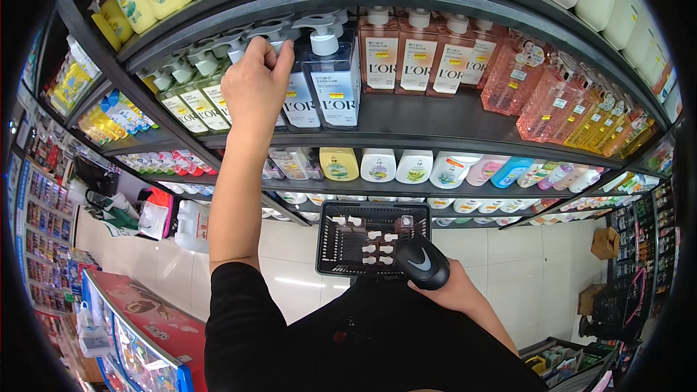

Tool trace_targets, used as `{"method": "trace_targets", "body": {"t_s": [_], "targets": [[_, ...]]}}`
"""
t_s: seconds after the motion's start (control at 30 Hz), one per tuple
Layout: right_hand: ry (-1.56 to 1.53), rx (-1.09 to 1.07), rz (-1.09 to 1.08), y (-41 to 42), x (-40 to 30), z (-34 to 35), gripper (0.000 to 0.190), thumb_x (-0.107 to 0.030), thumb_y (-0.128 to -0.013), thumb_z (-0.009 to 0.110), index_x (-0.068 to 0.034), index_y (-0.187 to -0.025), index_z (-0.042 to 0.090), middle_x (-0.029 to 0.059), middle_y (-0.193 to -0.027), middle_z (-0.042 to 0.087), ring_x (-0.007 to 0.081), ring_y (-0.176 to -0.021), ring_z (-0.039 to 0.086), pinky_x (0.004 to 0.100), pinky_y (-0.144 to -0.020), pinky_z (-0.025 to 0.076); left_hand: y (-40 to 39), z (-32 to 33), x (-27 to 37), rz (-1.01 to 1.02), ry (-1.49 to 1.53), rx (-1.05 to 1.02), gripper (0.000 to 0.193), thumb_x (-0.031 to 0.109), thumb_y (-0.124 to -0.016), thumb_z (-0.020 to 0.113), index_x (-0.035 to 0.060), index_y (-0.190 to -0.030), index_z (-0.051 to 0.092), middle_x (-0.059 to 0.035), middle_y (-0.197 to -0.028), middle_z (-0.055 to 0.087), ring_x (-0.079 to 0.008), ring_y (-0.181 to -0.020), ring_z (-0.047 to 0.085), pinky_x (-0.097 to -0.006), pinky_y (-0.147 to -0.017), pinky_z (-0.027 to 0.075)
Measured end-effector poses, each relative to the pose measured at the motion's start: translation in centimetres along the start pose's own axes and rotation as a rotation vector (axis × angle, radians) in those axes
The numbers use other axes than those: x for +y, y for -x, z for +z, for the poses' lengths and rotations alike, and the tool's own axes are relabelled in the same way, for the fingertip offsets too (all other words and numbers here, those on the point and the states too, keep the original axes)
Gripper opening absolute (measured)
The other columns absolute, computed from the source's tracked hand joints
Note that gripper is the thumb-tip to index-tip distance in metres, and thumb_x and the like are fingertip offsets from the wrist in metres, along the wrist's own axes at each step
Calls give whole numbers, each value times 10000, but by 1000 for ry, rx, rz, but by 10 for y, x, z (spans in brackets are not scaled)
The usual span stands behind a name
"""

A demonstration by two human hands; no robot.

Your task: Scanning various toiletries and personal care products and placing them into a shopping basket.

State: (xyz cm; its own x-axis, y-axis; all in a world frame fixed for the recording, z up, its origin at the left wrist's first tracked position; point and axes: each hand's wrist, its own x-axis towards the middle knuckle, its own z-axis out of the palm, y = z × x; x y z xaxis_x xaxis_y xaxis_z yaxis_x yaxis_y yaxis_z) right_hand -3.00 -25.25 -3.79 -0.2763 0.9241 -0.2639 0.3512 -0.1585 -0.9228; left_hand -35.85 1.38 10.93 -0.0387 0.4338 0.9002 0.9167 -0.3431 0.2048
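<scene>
My left hand (258,79) is raised to the upper shelf, its fingers at the white pump head of a blue bottle in a row; whether they grip it I cannot tell. A blue pump bottle (333,90) stands just right of it, and green pump bottles (188,106) to its left. Pink pump bottles (419,57) stand farther right. Low down, my right hand (449,288) holds a black handheld barcode scanner (425,264). Beside the scanner is a black plastic basket (374,208) with several white-capped bottles inside.
The black shelf board (425,117) juts out towards me, with lower shelves of bottles beneath. A white jug (191,226) stands on the tiled floor at left. A red-topped display case (152,316) is at lower left, cardboard boxes (604,243) at right.
</scene>
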Motion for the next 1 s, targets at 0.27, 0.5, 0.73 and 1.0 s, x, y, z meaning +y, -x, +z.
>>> {"method": "trace_targets", "body": {"t_s": [0.27,0.5,0.73,1.0], "targets": [[12,4,8,0,1,0,494,-185,-851,883,16,-1247,666,137,-1118,774,210,-1043,745,329,-939,562,-4,-10,4,-62,0,-63,419,401,-925,786,95,-722,585,-95,-560,595,-351,-537,621,-444,-540,489],[-25,24,5,-3,2,2,465,-191,-841,893,17,-1204,690,122,-1084,771,176,-992,715,333,-925,554,17,-34,-11,-253,422,90,335,230,-983,772,32,-764,614,0,-607,581,-84,-538,540,-265,-524,409],[-14,9,5,0,2,7,497,-181,-845,885,23,-1244,671,130,-1116,770,189,-1021,724,333,-940,555,200,-31,-44,-788,703,-107,329,126,-1035,695,89,-753,529,73,-679,506,-10,-605,383,-219,-539,282],[-41,154,44,-9,-3,22,464,-186,-833,898,27,-1199,706,123,-1092,783,173,-1035,731,335,-934,559,346,7,-71,-930,573,-692,245,228,-959,761,-1,-900,698,-43,-749,690,-90,-664,610,-268,-596,467]]}}
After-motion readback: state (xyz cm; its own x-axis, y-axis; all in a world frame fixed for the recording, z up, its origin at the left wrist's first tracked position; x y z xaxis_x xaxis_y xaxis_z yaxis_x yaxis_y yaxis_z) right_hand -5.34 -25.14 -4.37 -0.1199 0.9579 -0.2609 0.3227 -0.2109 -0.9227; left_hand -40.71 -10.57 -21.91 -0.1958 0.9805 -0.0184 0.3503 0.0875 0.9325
